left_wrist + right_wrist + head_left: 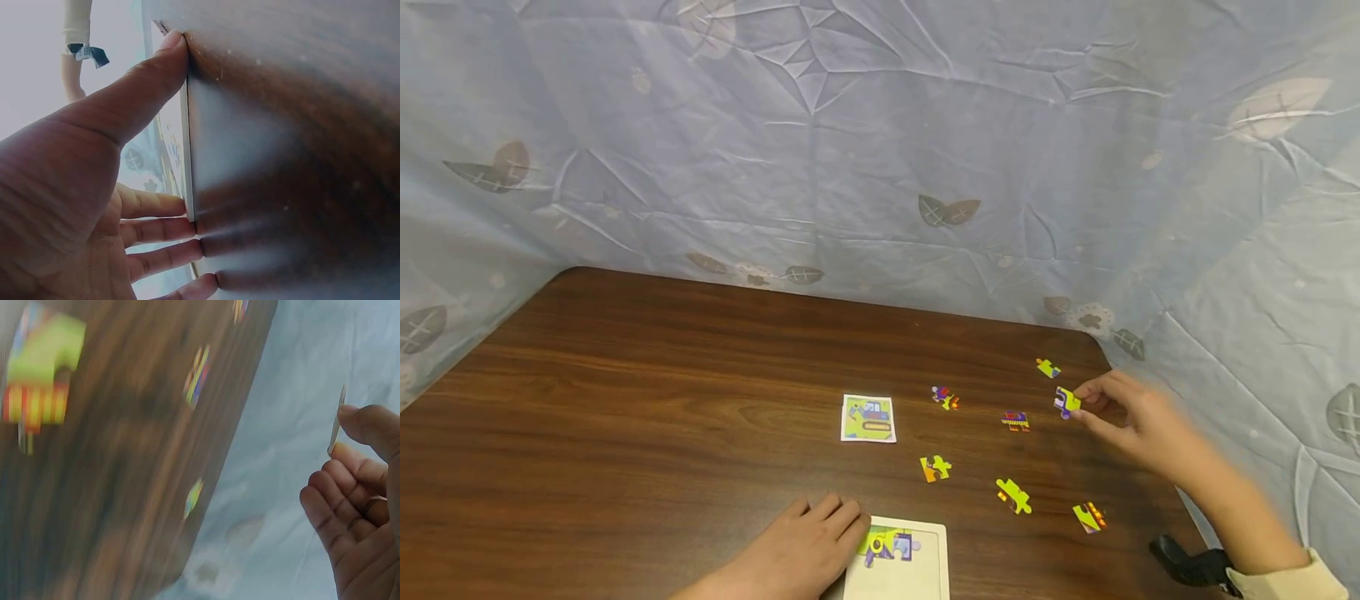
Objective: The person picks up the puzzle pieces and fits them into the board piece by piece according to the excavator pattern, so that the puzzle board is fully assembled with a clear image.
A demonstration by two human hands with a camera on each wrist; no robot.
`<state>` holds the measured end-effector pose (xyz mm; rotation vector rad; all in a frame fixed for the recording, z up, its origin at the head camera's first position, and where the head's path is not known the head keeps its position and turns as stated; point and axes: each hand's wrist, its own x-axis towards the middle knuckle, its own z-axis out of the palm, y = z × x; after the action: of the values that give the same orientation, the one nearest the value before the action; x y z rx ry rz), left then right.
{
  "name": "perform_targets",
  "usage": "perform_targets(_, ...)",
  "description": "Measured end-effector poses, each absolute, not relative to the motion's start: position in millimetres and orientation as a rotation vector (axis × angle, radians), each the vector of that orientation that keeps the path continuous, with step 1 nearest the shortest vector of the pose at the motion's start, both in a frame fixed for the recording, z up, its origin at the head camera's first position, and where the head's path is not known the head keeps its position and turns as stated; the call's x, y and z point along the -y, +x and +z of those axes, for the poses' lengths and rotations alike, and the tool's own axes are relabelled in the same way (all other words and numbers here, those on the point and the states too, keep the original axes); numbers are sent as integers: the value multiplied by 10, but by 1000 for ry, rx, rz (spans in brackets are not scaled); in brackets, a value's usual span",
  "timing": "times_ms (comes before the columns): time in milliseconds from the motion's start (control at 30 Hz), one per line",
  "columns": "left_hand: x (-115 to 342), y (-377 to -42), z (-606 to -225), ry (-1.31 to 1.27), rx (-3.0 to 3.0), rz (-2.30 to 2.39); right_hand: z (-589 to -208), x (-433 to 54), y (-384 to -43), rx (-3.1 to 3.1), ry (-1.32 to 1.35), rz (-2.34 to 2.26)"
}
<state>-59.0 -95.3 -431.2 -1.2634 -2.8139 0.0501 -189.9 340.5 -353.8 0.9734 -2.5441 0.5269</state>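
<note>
A pale blue-grey fabric curtain printed with leaves (865, 108) fills the upper frame and both sides. Below it spreads a dark brown wood-grain table (662, 400).

The right hand (1150, 421), at right of the frame, pinches a small lime-and-purple jigsaw piece (1067, 402) between thumb and index finger, raised off the table; its other fingers are loosely bent. The left hand (816, 542), at bottom centre, lies with thumb and fingers spread and nearly straight, touching the left edge of a flat cream board with rounded corners (898, 583), which the bottom of the frame cuts off. On the board's upper part lie joined lime, purple and yellow pieces (891, 546).

At centre, above the board, sits a square white-bordered picture card (868, 419). Six loose pieces lie apart right of centre: a lime-and-orange one (936, 468) nearest the board, a mostly lime one (1014, 496), one with a flame-coloured edge (1089, 517), a striped red-purple one (1016, 420), a multicoloured one (945, 398), and a small lime one (1048, 367) uppermost.
</note>
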Motion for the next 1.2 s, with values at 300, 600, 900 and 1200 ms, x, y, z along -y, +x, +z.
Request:
perform_targets(300,947,-592,-4294,-1250,2847,29,-3637,-2844,-1424,2580,1118,610)
perform_targets(600,934,-594,-4271,-1260,2863,12,-3846,-2398,-1013,2599,1194,529)
perform_targets(900,926,-592,-4286,-1266,2863,3,-4009,-2153,-830,2946,1298,589)
perform_targets(1200,943,-578,-4269,-1262,2883,1,-4227,-2009,-804,2633,1460,358)
